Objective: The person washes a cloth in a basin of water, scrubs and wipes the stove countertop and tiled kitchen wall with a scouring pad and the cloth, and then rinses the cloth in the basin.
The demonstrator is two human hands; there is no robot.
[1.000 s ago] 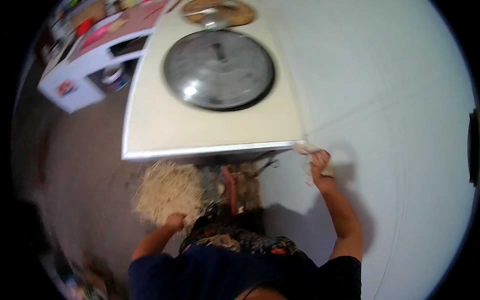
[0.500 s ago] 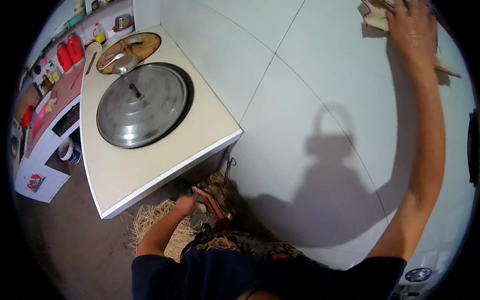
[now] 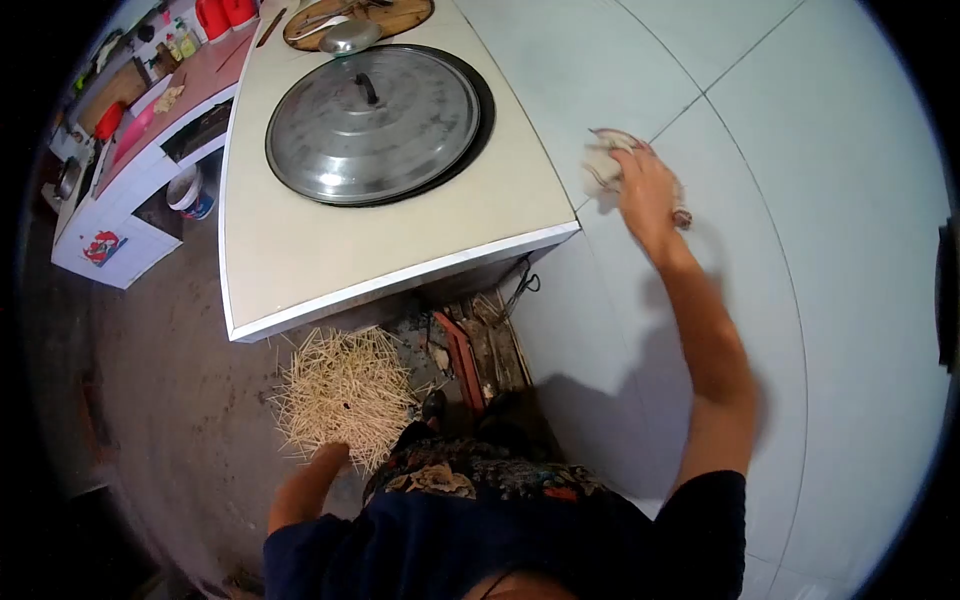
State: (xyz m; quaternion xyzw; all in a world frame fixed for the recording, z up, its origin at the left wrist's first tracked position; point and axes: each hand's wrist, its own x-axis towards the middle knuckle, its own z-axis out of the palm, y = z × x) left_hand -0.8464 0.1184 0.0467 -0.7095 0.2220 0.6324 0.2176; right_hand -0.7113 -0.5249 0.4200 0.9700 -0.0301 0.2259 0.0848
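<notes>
My right hand [image 3: 646,192] presses a pale cloth [image 3: 604,165] with dark edges against the white tiled wall [image 3: 740,290], a little to the right of the counter's front corner. The fingers are bent over the cloth. My left arm hangs low at my side. Of my left hand [image 3: 333,455] only a small part shows, over the edge of a pile of straw [image 3: 345,390], and its fingers are hidden. A large round metal lid [image 3: 375,125] with a dark handle covers a pan in the cream counter [image 3: 400,240].
Behind the lid lie a metal ladle [image 3: 350,37] and a round wooden board [image 3: 405,16]. Metal tongs [image 3: 525,285] hang under the counter's corner, above red bars [image 3: 460,360] on the floor. To the left are a pink-topped counter [image 3: 205,68] and a bucket [image 3: 190,193].
My right hand and the cloth have come down from high on the wall to near the counter's corner. My left hand has moved back from the red bars towards my side.
</notes>
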